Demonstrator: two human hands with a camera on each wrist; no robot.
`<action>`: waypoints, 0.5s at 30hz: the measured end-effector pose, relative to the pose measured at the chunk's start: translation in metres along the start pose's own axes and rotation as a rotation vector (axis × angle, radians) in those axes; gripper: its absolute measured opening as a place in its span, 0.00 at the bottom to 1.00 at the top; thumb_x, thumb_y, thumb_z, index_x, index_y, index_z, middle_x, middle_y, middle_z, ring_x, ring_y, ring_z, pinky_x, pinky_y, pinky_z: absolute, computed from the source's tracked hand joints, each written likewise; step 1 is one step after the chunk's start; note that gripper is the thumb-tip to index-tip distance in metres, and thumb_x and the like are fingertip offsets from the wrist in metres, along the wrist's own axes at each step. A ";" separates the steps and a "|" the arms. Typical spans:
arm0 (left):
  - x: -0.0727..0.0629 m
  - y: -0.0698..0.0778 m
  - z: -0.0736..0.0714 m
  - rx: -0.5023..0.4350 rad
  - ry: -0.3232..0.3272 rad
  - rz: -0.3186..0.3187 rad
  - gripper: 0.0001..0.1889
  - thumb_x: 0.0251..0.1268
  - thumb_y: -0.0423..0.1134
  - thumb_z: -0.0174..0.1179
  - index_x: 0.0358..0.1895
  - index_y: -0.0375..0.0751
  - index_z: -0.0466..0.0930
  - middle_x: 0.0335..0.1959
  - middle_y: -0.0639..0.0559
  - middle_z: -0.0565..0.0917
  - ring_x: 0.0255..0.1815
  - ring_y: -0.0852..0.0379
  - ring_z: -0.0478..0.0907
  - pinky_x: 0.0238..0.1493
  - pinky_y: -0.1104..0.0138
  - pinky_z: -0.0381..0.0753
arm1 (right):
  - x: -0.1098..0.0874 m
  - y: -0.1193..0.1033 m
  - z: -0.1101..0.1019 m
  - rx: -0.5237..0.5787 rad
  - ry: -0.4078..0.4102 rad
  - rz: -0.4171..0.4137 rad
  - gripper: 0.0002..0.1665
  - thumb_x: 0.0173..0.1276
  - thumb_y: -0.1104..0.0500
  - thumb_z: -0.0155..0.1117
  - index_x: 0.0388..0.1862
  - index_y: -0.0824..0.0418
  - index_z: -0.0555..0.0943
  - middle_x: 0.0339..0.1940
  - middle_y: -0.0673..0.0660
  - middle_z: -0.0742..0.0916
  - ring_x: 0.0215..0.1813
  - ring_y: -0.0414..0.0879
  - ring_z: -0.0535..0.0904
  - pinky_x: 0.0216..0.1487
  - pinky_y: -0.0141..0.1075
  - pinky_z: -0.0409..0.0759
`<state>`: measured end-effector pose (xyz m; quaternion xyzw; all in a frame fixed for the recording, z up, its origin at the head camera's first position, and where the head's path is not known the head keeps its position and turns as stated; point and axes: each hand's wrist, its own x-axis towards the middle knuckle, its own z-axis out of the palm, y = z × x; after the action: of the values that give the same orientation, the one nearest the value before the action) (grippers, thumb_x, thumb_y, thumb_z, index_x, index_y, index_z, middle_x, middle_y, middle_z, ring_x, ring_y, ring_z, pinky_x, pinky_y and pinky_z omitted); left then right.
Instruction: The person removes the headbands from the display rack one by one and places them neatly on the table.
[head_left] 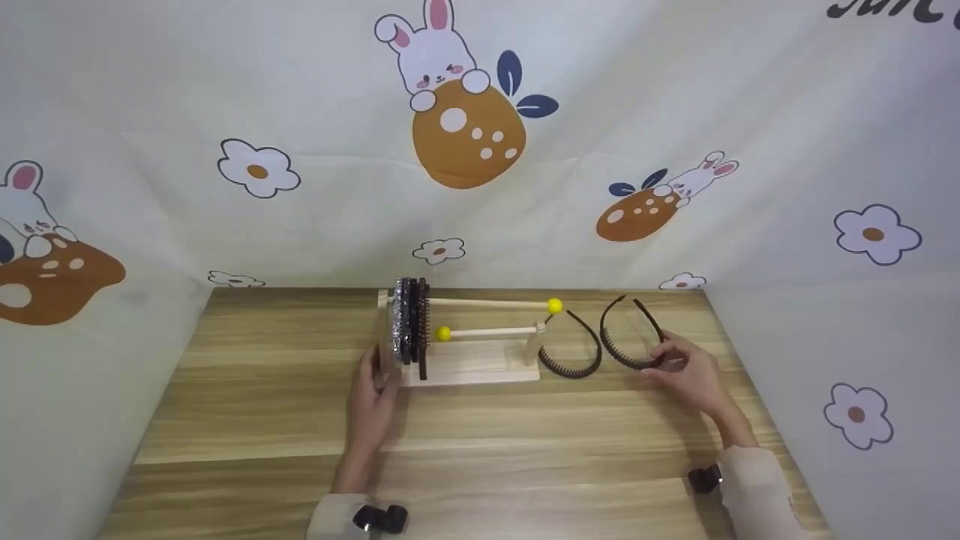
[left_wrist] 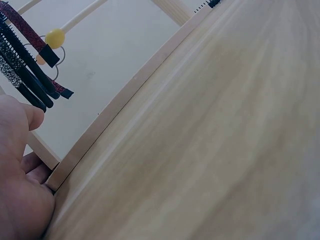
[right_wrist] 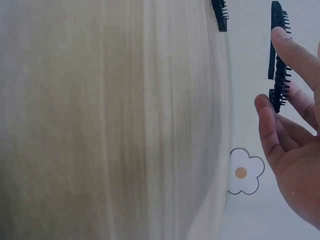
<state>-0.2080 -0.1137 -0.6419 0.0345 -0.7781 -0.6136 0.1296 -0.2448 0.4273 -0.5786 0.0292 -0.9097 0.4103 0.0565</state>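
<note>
My left hand (head_left: 373, 401) grips the left end of a wooden headband stand (head_left: 465, 367), thumb and fingers on either side of its upright. Several headbands (head_left: 410, 322), some glittery silver, black and dark red, hang close together on the stand's longer rod beside that hand. At the right, my right hand (head_left: 694, 375) pinches a dark toothed headband (head_left: 604, 341) by its side. In the right wrist view, thumb and fingertips meet around this black headband (right_wrist: 281, 75), its teeth facing the palm. Between it and the stand lies another toothed headband (head_left: 574, 374).
Yellow balls cap the stand's two rods: one ball (head_left: 554, 306) points right, the other ball (head_left: 444, 334) points left. The wood-grain table (head_left: 480, 457) ends at a pale cloth backdrop (head_left: 330, 225) printed with rabbits and flowers, which also rises at both sides.
</note>
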 end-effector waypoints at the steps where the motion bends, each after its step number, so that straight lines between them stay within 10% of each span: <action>1: 0.000 0.000 0.000 -0.005 -0.001 0.004 0.32 0.87 0.37 0.60 0.85 0.33 0.62 0.77 0.27 0.74 0.69 0.27 0.80 0.71 0.34 0.82 | 0.001 0.002 -0.001 -0.008 -0.009 0.003 0.21 0.58 0.61 0.92 0.45 0.64 0.89 0.72 0.75 0.84 0.51 0.53 0.90 0.53 0.27 0.85; 15: 0.001 -0.001 -0.001 -0.021 -0.008 -0.004 0.33 0.86 0.38 0.62 0.86 0.37 0.62 0.78 0.28 0.74 0.72 0.27 0.78 0.70 0.34 0.83 | 0.005 0.025 -0.003 -0.022 -0.079 -0.041 0.20 0.59 0.68 0.89 0.44 0.66 0.85 0.47 0.64 0.92 0.49 0.55 0.89 0.51 0.35 0.87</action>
<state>-0.2085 -0.1146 -0.6428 0.0324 -0.7722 -0.6221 0.1254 -0.2523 0.4458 -0.5946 0.0634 -0.9150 0.3973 0.0290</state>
